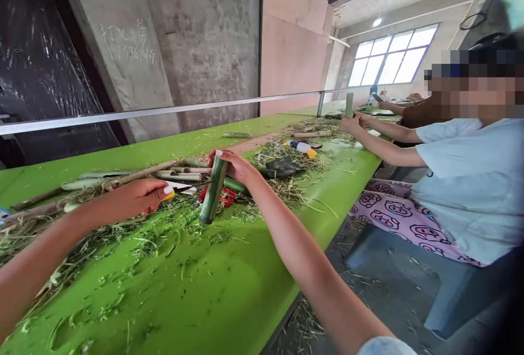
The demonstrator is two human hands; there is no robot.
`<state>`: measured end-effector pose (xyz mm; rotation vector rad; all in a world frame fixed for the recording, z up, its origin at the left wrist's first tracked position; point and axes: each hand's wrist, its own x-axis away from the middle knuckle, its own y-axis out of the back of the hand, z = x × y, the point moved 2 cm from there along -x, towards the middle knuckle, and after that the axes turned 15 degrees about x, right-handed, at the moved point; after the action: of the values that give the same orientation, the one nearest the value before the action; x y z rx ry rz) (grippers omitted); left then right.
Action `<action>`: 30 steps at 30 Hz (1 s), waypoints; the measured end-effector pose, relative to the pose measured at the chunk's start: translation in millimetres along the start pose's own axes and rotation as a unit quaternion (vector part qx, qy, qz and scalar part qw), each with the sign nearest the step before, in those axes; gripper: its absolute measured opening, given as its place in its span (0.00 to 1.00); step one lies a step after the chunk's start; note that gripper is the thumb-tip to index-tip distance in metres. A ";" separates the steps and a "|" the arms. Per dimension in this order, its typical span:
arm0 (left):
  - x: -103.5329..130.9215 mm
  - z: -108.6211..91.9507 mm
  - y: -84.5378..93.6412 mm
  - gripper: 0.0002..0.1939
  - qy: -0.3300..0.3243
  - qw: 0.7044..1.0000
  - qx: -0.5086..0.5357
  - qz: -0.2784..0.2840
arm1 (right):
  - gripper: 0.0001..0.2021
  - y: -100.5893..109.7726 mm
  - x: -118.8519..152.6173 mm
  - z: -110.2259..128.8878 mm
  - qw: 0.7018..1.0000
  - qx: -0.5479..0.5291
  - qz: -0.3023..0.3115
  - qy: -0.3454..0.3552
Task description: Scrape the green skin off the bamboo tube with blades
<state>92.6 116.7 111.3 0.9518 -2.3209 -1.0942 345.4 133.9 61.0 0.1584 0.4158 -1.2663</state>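
My right hand (232, 163) is closed around the upper end of a green bamboo tube (213, 191). The tube leans slightly, its lower end close to the green table top. To its left, my left hand (148, 196) is wrapped round the yellow handle of a knife (182, 186), whose dark blade points right toward the tube. The blade and the tube are apart. Behind the tube lie red-handled scissors (227, 197), partly hidden by it. Fresh green shavings (180, 221) are scattered on the table below both hands.
Bamboo pieces (164, 172) and dry shavings lie along the green table (229, 289). A white bottle with a yellow cap (303, 148) rests beyond my right hand. At the right, a seated co-worker (462, 164) holds an upright bamboo piece (349, 105). A metal bar (164, 109) runs behind the table.
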 end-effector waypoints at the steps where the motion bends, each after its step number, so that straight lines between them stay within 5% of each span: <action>1: 0.5 3.5 -5.3 0.22 -0.021 0.999 0.007 -0.032 | 0.16 3.3 2.7 -0.1 1.000 0.022 -0.004 0.002; 8: 10.2 28.3 -22.2 0.27 -0.065 0.972 0.043 -0.220 | 0.18 -8.7 7.3 -15.5 0.999 -0.016 -0.014 -0.030; 13: 19.9 9.3 -18.4 0.21 -0.089 0.943 -0.089 -0.307 | 0.18 -40.0 11.9 -17.4 0.999 0.009 0.018 -0.042; 17: 21.1 -5.0 -15.8 0.20 -0.128 0.887 -0.222 -0.383 | 0.20 -51.9 15.0 -23.5 1.000 0.001 -0.005 -0.028; 22: 0.3 1.0 -15.6 0.21 -0.119 0.877 -0.300 -0.357 | 0.22 -56.6 11.7 -31.0 1.000 0.006 -0.017 -0.012; 30: -39.6 9.5 -18.8 0.20 -0.037 0.905 -0.366 -0.212 | 0.22 -56.1 9.8 -29.4 1.000 0.010 -0.026 0.013</action>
<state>121.8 141.5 88.0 1.1132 -1.5262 -2.0031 288.2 118.3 36.6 0.1824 0.4322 -1.3215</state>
